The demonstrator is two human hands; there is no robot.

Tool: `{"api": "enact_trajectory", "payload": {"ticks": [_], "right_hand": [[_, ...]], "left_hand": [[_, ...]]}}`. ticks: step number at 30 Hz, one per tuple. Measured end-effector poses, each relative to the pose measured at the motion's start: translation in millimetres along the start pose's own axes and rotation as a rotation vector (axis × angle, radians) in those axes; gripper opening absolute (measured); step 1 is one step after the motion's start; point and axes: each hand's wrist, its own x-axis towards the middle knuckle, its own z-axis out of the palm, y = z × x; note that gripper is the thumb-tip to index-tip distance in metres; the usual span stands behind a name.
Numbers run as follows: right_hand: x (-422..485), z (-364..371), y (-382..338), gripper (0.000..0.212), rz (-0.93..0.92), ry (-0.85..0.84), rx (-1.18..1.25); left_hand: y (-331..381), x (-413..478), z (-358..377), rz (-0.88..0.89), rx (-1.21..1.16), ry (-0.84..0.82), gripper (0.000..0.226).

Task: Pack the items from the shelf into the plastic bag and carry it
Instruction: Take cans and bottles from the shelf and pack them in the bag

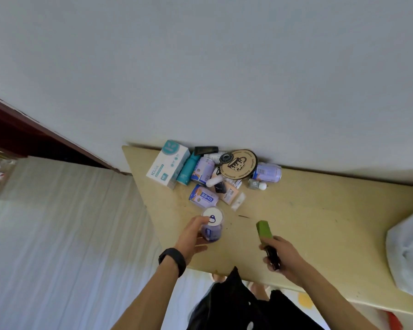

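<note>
Purple can (211, 231) gripped by left hand (191, 236), right hand (285, 257) clutching a half-hidden green-tipped object (264, 229).

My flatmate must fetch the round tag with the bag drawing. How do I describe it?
On the pale wooden shelf against the white wall, go to the heap of items near its left end. At the back of that heap, by the wall, sits the round tan disc. It is the only flat circle there, printed with a dark handbag.

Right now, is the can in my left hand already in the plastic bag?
No, the left hand grips the purple can over the shelf, far from the plastic bag at the right.
</note>
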Motion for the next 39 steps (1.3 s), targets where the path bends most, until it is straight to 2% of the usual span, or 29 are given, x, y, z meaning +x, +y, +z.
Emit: {"api": "enact_trajectory", "payload": {"ticks": [2, 4, 7, 10, 14, 19, 23, 27, 29, 32, 35, 39], "right_hand": [[-17.0, -19.4, 1.4, 0.036, -0.008, -0.02, 0.186], [-35.5, -38.2, -1.1, 0.033, -0.013, -0.027, 0.279], [-61.6, -64.1, -6.2, 0.041, -0.095, -0.042, 0.343], [-85.5, -90.2, -10.0, 0.05, -0.219, -0.058, 0.443], [-117.3, -127.8, -11.1, 0.051, -0.346, -0.022, 0.55], [-160.7, -183.6, -9.0, 0.043, -0.476, 0.048, 0.694], [-188.6, -224.7, 3.1, 0.032, -0.555, 0.126, 0.778], [-202.2, -261.7, 21.2, 0.04, -0.6, 0.2, 0.924], [-206.8, -277.6, 31.2, 0.051, -0.624, 0.223, 1.003], [-209.3, -299.7, 48.5, 0.048, -0.623, 0.268, 1.096], [-208.8, -322.7, 64.4, 0.046, -0.624, 0.34, 1.158], [-207.9, -343.8, 78.2, 0.043, -0.626, 0.399, 1.204]], "left_hand": [[7.0, -11.3, 11.8, -0.044, -0.181, -0.047, 0.043], [12.5, -17.0, 24.0, -0.075, -0.315, -0.113, 0.049], [24.0, -22.8, 51.9, -0.077, -0.361, -0.255, 0.067], [41.9, -31.2, 96.7, -0.049, -0.351, -0.324, 0.072], [58.8, -45.2, 164.1, -0.029, -0.197, -0.437, 0.086], [70.0, -70.0, 248.1, -0.012, 0.153, -0.591, 0.09], [70.3, -89.7, 322.4, 0.2, 0.526, -0.645, 0.073], [67.3, -113.9, 396.7, 0.394, 0.733, -0.668, 0.066], [68.9, -125.2, 432.1, 0.475, 0.753, -0.664, 0.045], [72.1, -137.0, 485.4, 0.572, 0.759, -0.669, 0.016], [70.3, -137.9, 535.5, 0.661, 0.816, -0.686, 0.027], [53.0, -127.2, 588.3, 0.814, 1.038, -0.65, 0.024]]}}
